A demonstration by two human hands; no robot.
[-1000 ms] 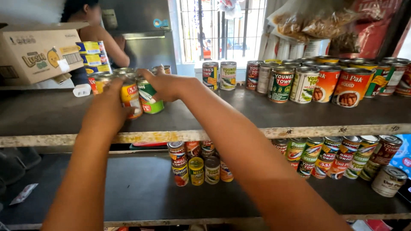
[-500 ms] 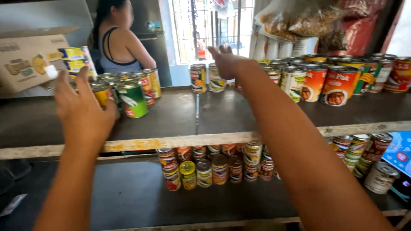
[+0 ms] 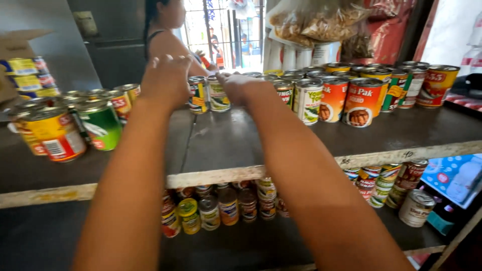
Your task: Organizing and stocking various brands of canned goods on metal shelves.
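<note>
Cans — two small ones, a yellow-and-blue can (image 3: 199, 94) and a green-labelled can (image 3: 218, 93) — stand side by side at the upper middle of the frame, on the back part of the dark upper shelf (image 3: 226, 138). Both hands reach toward them. The left hand (image 3: 165, 80) is raised just left of the yellow-and-blue can, seen from the back, its fingers (image 3: 161, 61) spread apart and holding nothing; whether it touches the can cannot be told. The right hand (image 3: 240, 86) sits just right of the green-labelled can, fingers (image 3: 224, 76) curled toward its top and seemingly at its rim, though a firm grip is not clear.

At the left of the frame a cluster of bigger cans stands on the same shelf, with a green can (image 3: 102, 124) and a yellow-and-red can (image 3: 52, 134) nearest the front — well apart from the hands. At the upper right a crowd of tall cans fills the shelf, among them a white-labelled can (image 3: 308, 100) and orange-red cans (image 3: 362, 102). Bags of snacks (image 3: 321, 20) hang above them.

On the lower shelf (image 3: 60, 236), in the bottom half of the frame, rows of small cans (image 3: 221, 206) stand beneath the shelf edge, and more lie toward the right. Another person (image 3: 163, 30) stands behind the shelf at the top middle, before a barred doorway (image 3: 226, 25).
</note>
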